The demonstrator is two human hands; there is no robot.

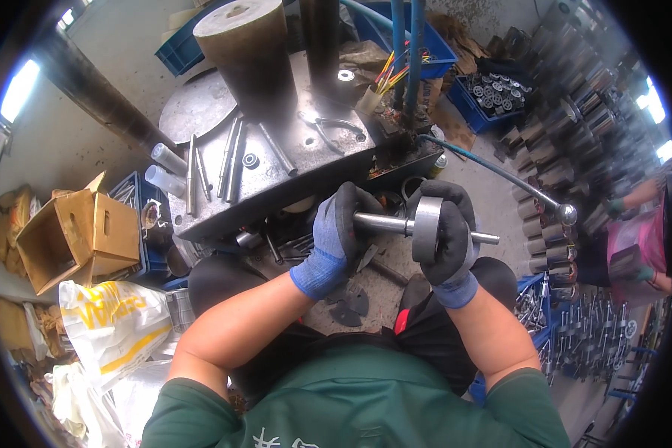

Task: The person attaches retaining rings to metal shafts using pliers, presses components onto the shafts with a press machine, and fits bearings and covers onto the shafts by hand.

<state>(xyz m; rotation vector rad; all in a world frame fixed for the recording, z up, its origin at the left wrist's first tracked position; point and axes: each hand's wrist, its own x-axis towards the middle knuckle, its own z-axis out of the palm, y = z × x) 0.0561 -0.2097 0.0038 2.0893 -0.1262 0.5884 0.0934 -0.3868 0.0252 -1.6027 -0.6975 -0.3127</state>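
Both my hands wear blue work gloves with dark grey palms. Between them, above my lap, lies a metal shaft with a thick round disc, held nearly level. My left hand is closed round the shaft's left end. On the right, my right hand wraps round the grey disc, and the shaft's thin tip sticks out past it. Just beyond my hands stands a steel press table. Several metal rods, a small ring bearing and a pair of pliers lie on its top.
A thick steel column rises from the table. A blue lever with a ball end reaches out to the right. Open cardboard box and white bag sit left. Blue crate holds round parts. Another person stands among metal parts at far right.
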